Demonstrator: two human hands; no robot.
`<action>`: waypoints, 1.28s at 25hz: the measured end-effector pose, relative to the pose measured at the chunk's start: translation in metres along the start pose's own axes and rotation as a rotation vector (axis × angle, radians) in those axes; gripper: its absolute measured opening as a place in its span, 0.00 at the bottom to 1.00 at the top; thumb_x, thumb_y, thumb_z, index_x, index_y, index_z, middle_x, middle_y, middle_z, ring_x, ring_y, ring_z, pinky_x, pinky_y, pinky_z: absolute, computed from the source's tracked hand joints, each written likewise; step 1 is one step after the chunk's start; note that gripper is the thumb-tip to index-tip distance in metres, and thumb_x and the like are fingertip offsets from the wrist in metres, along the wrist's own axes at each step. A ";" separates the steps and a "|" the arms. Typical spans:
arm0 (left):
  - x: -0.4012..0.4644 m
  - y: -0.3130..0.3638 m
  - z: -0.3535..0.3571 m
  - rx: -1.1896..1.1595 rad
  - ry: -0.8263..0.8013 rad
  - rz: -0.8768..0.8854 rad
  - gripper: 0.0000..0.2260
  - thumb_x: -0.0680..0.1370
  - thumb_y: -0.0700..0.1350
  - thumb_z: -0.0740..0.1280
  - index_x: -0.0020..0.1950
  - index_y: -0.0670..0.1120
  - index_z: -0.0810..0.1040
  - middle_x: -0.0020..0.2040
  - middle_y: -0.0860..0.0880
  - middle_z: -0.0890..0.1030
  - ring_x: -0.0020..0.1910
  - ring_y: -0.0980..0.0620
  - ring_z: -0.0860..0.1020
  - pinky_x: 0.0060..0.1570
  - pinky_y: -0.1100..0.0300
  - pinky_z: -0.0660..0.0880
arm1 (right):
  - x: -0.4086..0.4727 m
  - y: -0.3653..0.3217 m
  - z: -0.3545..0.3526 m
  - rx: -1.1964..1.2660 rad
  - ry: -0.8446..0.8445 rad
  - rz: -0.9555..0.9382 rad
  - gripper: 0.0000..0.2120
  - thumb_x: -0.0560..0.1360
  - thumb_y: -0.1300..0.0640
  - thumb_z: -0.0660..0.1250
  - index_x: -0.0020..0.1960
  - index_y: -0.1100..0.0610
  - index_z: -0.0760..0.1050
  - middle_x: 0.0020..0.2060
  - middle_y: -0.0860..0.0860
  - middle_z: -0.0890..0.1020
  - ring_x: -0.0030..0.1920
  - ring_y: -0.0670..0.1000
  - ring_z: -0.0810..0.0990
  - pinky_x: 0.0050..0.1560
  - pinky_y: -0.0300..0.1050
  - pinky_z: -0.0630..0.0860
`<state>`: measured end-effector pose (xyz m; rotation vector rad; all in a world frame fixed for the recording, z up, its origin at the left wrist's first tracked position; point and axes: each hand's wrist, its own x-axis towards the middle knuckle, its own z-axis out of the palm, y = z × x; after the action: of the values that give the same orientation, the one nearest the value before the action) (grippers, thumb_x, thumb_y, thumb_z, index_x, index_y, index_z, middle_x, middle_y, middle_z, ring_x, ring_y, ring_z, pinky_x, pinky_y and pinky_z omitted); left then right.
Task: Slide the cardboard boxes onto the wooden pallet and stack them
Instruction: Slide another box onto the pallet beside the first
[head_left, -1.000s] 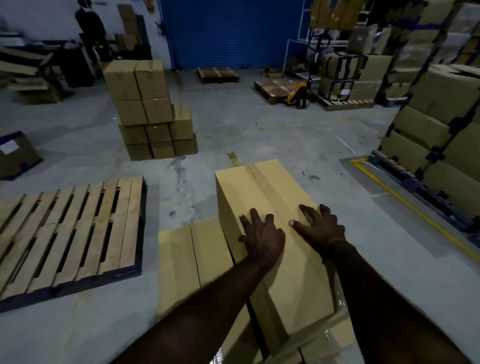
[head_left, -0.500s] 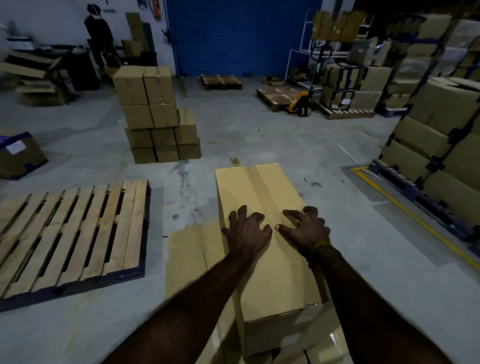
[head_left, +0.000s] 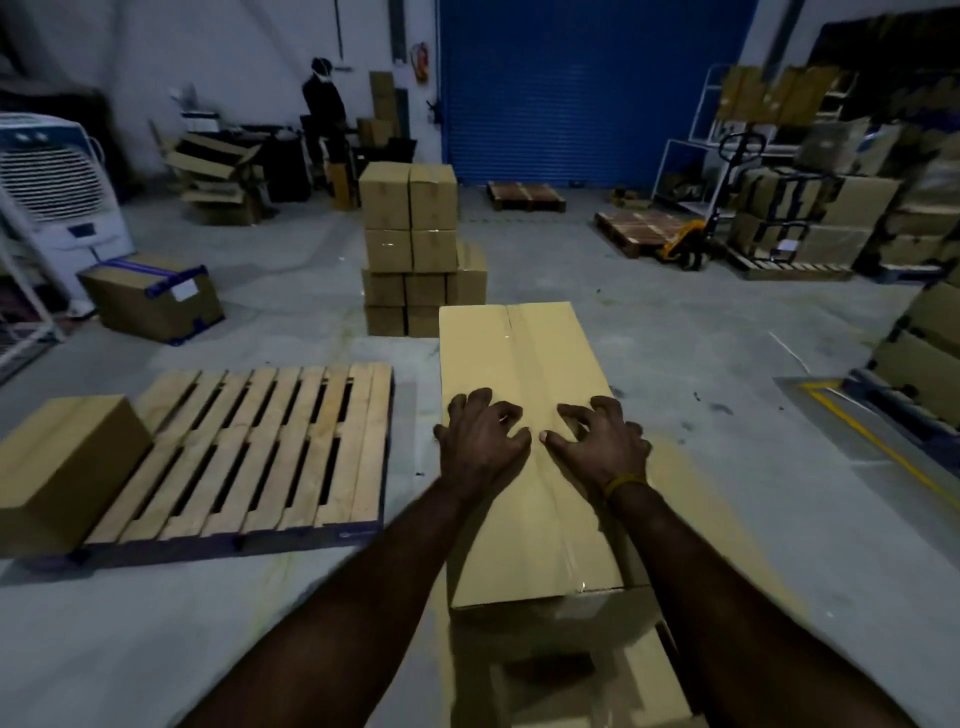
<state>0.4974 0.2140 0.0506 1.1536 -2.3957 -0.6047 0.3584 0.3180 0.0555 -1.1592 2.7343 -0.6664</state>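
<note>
A long taped cardboard box (head_left: 524, 358) lies lengthwise in front of me, resting on other flat boxes (head_left: 582, 680) near my feet. My left hand (head_left: 480, 441) and my right hand (head_left: 600, 447) press side by side on its top, fingers curled and spread, palms down. The wooden pallet (head_left: 270, 447) lies on the floor just left of the box, a narrow strip of floor between them. One cardboard box (head_left: 62, 467) sits on the pallet's left end.
A stack of boxes (head_left: 415, 249) stands ahead on the concrete floor. A strapped box (head_left: 153, 296) and an air cooler (head_left: 52, 182) are at the left. Loaded pallets (head_left: 810, 218), a yellow pallet jack (head_left: 685, 244) and a yellow floor line (head_left: 883, 447) are right. A person (head_left: 324, 114) stands far back.
The box has slid forward under my hands and now lies straight ahead. My view has lifted and turned left, bringing the pallet's box and the cooler into sight. My fingers have curled more.
</note>
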 end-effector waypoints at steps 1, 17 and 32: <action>-0.005 -0.021 -0.016 0.002 0.009 -0.006 0.20 0.75 0.61 0.67 0.65 0.57 0.77 0.73 0.52 0.67 0.74 0.48 0.58 0.65 0.37 0.64 | -0.008 -0.023 0.010 0.009 -0.002 -0.015 0.30 0.69 0.30 0.66 0.69 0.39 0.71 0.74 0.49 0.62 0.69 0.64 0.66 0.68 0.59 0.62; -0.077 -0.334 -0.201 0.168 0.162 -0.294 0.21 0.72 0.65 0.67 0.63 0.60 0.78 0.72 0.54 0.68 0.72 0.49 0.60 0.64 0.41 0.66 | -0.085 -0.337 0.196 0.083 -0.200 -0.282 0.31 0.69 0.29 0.66 0.68 0.40 0.72 0.73 0.49 0.62 0.69 0.65 0.65 0.67 0.59 0.61; 0.033 -0.540 -0.254 0.185 0.191 -0.471 0.20 0.71 0.64 0.68 0.61 0.60 0.79 0.71 0.56 0.69 0.72 0.51 0.60 0.64 0.42 0.65 | 0.020 -0.518 0.357 0.147 -0.343 -0.381 0.30 0.70 0.30 0.65 0.69 0.38 0.71 0.73 0.47 0.62 0.69 0.63 0.65 0.68 0.59 0.63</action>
<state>0.9498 -0.1683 -0.0286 1.7931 -2.0572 -0.3914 0.7778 -0.1413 -0.0411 -1.6034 2.1680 -0.6224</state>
